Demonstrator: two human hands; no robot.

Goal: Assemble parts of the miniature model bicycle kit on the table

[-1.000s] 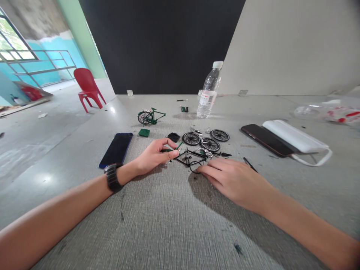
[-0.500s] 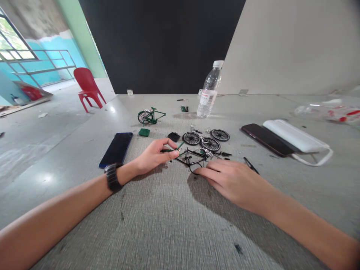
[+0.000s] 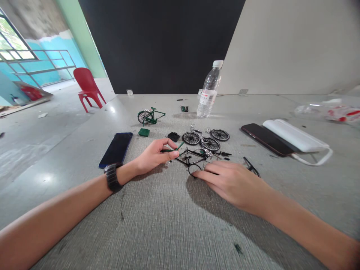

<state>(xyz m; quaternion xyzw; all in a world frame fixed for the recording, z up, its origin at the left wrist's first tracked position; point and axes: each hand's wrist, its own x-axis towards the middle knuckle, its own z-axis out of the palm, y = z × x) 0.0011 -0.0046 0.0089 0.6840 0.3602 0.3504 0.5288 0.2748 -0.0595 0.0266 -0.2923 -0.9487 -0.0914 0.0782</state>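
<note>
At table centre, the left hand (image 3: 155,154) pinches a thin green part (image 3: 178,146) between thumb and forefinger, its tip just beside the black frame (image 3: 191,157) of a small model bicycle lying flat. The right hand (image 3: 230,180) lies palm down, fingers spread flat, fingertips touching the frame's near edge; it grips nothing.

Judged step: fitting a part onto the frame, early in assembly. The next move calls for steadying the frame and a fine alignment of the green part.

Just behind the frame: three loose wheels (image 3: 209,143) and small black bits. Farther back, a green model bicycle (image 3: 149,116) and a water bottle (image 3: 209,91). One phone (image 3: 116,149) to the left, another phone (image 3: 266,139) beside a white case (image 3: 295,135) to the right. Loose bits crowd the frame's far side.
</note>
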